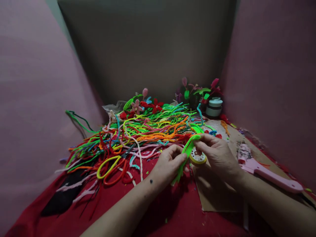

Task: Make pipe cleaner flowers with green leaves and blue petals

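Note:
Between my two hands is a bright green leaf shape made of pipe cleaners [189, 147], slanting from upper right to lower left. My left hand [171, 161] pinches its lower part between thumb and fingers, and loose green ends hang below. At the rounded upper tip, the thumb and fingers of my right hand [216, 153] are closed on it. Just behind the hands lies a round white-and-yellow disc [198, 157] with holes around its face, partly covered by my right fingers. Another green piece [197, 128] rests beyond my right fingertips.
A heap of coloured pipe cleaners [153, 126] spreads behind and left. Scissors [118, 163] with yellow and orange handles lie left. A pink hot glue gun [269, 174] rests right, beside cardboard [214, 197] on red cloth [182, 217]. Fuzzy flowers [156, 106] and a lidded jar [214, 107] stand at the back.

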The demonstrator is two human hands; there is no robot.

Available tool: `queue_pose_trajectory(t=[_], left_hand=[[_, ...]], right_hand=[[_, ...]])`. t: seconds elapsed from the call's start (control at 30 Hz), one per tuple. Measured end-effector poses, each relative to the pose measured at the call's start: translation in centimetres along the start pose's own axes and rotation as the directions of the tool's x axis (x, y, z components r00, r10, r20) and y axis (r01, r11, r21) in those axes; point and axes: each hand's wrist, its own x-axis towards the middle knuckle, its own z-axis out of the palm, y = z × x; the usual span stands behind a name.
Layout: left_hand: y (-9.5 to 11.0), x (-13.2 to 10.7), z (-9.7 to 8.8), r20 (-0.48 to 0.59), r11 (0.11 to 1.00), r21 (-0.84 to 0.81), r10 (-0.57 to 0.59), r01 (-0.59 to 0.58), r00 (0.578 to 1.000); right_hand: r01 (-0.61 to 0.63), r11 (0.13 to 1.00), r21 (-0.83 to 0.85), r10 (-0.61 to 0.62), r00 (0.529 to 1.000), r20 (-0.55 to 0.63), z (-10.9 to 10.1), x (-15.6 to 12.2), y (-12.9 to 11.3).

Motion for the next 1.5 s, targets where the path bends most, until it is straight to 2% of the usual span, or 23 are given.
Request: queue_pose_trajectory(t=[0.07, 0.23, 0.3, 0.43, 0.57, 0.87, 1.1, 1.17, 1.23, 1.3, 1.4, 1.5], left_hand=[[-0.5, 0.2, 0.0, -0.03, 1.0, 0.018, 0.011, -0.01, 0.999], [-2.2, 0.5, -0.2, -0.112, 0.955, 0.238, 0.206, -0.175, 0.972], [-2.6, 0.6, -0.3, -0.113, 0.939, 0.278, 0.24, -0.201, 0.964], [-2.5, 0.6, -0.3, -0.124, 0.927, 0.295, 0.277, -0.231, 0.953], [-2.0, 0.5, -0.3, -0.074, 0.866, 0.429, 0.316, -0.256, 0.946], [-1.7, 0.5, -1.0, 0.035, 0.857, 0.468, 0.227, -0.217, 0.973], [-1.4, 0.6, -1.1, 0.109, 0.937, 0.341, 0.043, -0.078, 0.993], [-1.6, 0.7, -1.0, 0.109, 0.946, 0.318, 0.037, -0.07, 0.993], [-1.9, 0.7, -1.0, 0.075, 0.941, 0.313, 0.11, -0.129, 0.991], [-2.1, 0.7, -0.9, 0.028, 0.915, 0.333, 0.231, -0.227, 0.972], [-2.3, 0.6, -0.9, 0.012, 0.818, 0.452, 0.392, -0.355, 0.92], [-2.5, 0.5, -0.8, 0.043, 0.713, 0.566, 0.475, -0.413, 0.879]], right_hand=[[0.024, 0.999, -0.036, -0.024, 1.0, 0.003, 0.1, -0.1, 0.1], [0.006, 0.997, -0.075, -0.007, 1.0, -0.019, 0.3, -0.1, 0.2], [-0.013, 0.998, -0.066, 0.011, 1.0, -0.028, 0.4, -0.1, 0.2], [-0.071, 0.997, 0.024, 0.071, 0.997, -0.021, 0.4, -0.1, 0.3], [-0.067, 0.991, 0.114, 0.067, 0.998, 0.01, 0.2, -0.2, 0.7], [-0.026, 0.999, 0.039, 0.025, 0.999, 0.032, 0.1, -0.1, 0.5], [-0.068, 0.996, 0.052, 0.065, 0.996, 0.059, 0.0, -0.3, 0.5], [-0.086, 0.993, 0.084, 0.081, 0.995, 0.066, 0.0, -0.2, 0.6], [-0.1, 0.986, 0.131, 0.093, 0.994, 0.062, 0.0, -0.1, 0.8], [-0.107, 0.983, 0.152, 0.1, 0.994, 0.054, 0.0, 0.0, 0.8], [-0.1, 0.989, 0.114, 0.096, 0.995, 0.036, 0.1, -0.1, 0.6], [-0.08, 0.996, 0.039, 0.079, 0.996, 0.03, 0.1, -0.2, 0.4]])
